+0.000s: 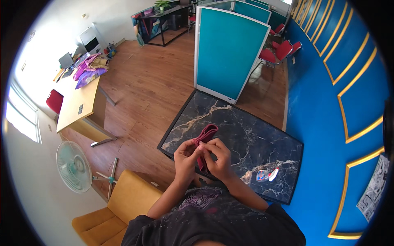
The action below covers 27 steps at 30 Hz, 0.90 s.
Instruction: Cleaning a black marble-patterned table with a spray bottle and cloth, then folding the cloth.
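Observation:
A dark red folded cloth is pinched at its middle between both hands, above the near edge of a black marble-patterned table. My left hand grips it from the left, thumb and fingertips closed on the fabric. From the right, my right hand holds the same spot, its thumb and index finger meeting the left thumb. One looped end of the cloth sticks out beyond the fingers; the other end hangs below them, partly hidden by the hands. To the right, a clear spray bottle with a red and white trigger head lies on the tabletop.
A teal partition rises at the table's far edge, and a blue wall runs along the right. Leftward are a standing fan, a mustard sofa and a wooden desk bearing purple fabric. Red chairs stand behind the partition.

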Available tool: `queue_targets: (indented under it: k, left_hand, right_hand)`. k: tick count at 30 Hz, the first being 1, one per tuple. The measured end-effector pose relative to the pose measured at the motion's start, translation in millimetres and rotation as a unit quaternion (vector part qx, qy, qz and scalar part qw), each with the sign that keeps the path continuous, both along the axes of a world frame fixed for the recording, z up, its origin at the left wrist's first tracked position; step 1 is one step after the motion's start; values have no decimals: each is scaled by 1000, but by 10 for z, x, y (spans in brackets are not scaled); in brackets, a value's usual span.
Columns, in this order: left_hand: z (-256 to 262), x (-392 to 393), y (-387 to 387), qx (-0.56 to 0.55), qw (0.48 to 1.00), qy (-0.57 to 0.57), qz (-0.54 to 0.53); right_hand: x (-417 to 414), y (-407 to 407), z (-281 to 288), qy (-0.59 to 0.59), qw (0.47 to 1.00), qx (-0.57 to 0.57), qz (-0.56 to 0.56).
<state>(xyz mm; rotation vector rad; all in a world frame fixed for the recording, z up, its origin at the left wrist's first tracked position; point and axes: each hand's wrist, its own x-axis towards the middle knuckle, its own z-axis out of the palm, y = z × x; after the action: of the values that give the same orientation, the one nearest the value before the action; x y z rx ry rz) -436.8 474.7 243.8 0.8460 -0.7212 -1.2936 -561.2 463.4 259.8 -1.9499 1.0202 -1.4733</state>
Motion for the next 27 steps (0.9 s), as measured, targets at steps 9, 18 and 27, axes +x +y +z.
queue_targets:
  k: [9,18,27]
  left_hand:
    - [119,698,31,-146,982,-101,-64]
    - [-82,1161,-10,-93,986,-136,-1]
    - [-361,1099,25,47,994,63,-71]
  right_hand:
    - [321,-167,-755,-209,965,136,82]
    - [364,-211,-748,-284,833,359,312]
    - [436,-193,-526,-361,720,525,275]
